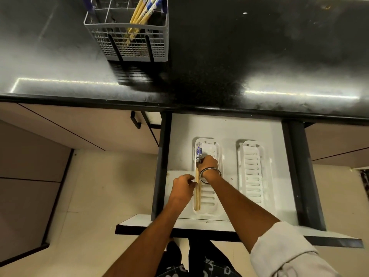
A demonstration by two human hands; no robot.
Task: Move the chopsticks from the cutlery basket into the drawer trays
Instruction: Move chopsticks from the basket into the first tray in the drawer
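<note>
Head view: nearest the camera, a rolled pale sleeve (283,250) on the right forearm, which reaches over the open drawer (225,126). The right hand (208,163), wearing a metal bangle (210,174), has its fingers closed on the patterned blue ends of the chopsticks in the tray (197,194). The left hand (182,188) rests at the tray's left edge, fingers curled together and touching the plain wooden shafts; whether it truly grips them cannot be told. These chopsticks lie lengthwise along the left wall of the left tray (211,198). The right tray (252,172), well apart from it, appears empty. Judgement: task partly done, with one small batch being settled. Remaining: several chopsticks in the basket (143,11) stand upright in the cutlery basket (127,41) on the black tabletop (259,56), far from the drawer. Nothing obstructs the route between basket and drawer; the tabletop edge overhangs the drawer's rear.
</note>
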